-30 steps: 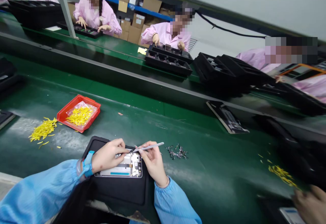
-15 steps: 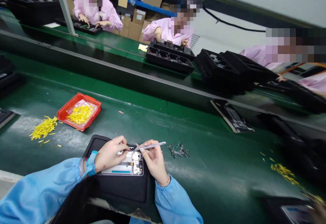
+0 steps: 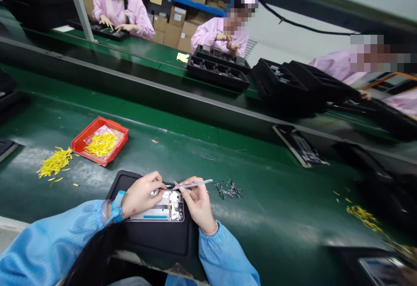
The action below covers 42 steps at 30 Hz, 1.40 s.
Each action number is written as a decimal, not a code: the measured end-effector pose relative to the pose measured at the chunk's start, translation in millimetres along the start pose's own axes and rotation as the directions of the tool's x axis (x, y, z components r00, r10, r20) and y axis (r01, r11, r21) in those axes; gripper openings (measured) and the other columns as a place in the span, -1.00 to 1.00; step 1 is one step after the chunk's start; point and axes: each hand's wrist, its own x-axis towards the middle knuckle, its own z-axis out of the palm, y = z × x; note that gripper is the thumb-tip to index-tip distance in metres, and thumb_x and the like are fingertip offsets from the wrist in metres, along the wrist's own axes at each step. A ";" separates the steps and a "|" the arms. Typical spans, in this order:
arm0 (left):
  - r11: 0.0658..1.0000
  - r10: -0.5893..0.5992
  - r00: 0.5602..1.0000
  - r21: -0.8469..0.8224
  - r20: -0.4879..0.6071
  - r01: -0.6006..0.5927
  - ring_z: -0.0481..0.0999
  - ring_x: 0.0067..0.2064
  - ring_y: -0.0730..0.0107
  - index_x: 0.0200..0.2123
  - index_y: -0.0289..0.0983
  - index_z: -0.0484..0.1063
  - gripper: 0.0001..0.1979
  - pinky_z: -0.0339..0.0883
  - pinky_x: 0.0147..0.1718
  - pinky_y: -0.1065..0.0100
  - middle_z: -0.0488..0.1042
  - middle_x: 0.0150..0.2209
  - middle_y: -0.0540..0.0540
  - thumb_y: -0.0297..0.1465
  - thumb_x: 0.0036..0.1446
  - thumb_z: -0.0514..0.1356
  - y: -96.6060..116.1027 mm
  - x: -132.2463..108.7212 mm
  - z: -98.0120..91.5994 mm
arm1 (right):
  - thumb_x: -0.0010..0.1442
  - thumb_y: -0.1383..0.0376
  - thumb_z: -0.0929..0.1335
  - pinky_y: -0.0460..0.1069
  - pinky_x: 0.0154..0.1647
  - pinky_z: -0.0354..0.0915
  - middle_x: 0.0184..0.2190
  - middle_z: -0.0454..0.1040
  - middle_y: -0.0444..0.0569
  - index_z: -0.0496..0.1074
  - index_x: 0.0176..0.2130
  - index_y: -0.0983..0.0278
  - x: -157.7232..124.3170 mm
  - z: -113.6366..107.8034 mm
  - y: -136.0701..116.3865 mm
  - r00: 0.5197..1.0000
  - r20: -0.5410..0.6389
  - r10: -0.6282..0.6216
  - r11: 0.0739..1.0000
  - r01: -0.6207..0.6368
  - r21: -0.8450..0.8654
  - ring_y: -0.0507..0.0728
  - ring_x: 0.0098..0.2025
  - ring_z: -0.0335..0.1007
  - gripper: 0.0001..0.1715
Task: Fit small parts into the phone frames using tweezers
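Note:
An opened phone (image 3: pixel 175 205), its circuit board bare and a blue strip along its lower edge, lies on a black mat (image 3: pixel 159 244) at the bench's near side. My left hand (image 3: pixel 141 197) rests over the phone's left part, thumb and forefinger pinched together at its far edge; whatever is between them is too small to make out. Tweezers (image 3: pixel 200 183) are held in my right hand (image 3: pixel 199 203) at the phone's upper right corner, their tips pointing left toward my left fingertips. Right of that hand lies a scatter of small dark parts (image 3: pixel 229 189).
A red bin (image 3: pixel 124 135) with a bag of yellow strips stands at the left, beside a loose pile of yellow strips (image 3: pixel 55 163). A flat dark tray (image 3: pixel 299 147) lies at the right. Across a raised divider (image 3: pixel 146 90), co-workers in pink handle black trays (image 3: pixel 218 75).
My hands, the tweezers and the phone keep nearly the same places. The view shifts slightly. Across the bench, one co-worker's hands have come together above the black trays.

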 end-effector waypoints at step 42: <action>0.849 0.350 0.934 0.399 0.065 -0.346 0.47 -0.33 0.37 -0.18 -0.33 0.42 -0.69 0.41 -0.34 0.39 0.53 -0.28 -0.13 -0.54 0.30 -0.11 3.9 -13.3 -5.7 | 0.29 0.25 0.25 0.02 -0.19 0.47 -0.32 0.23 -0.12 0.18 -0.25 0.15 -3.1 3.4 1.4 0.986 0.111 -0.124 0.978 0.140 -0.154 0.04 -0.30 0.37 -0.92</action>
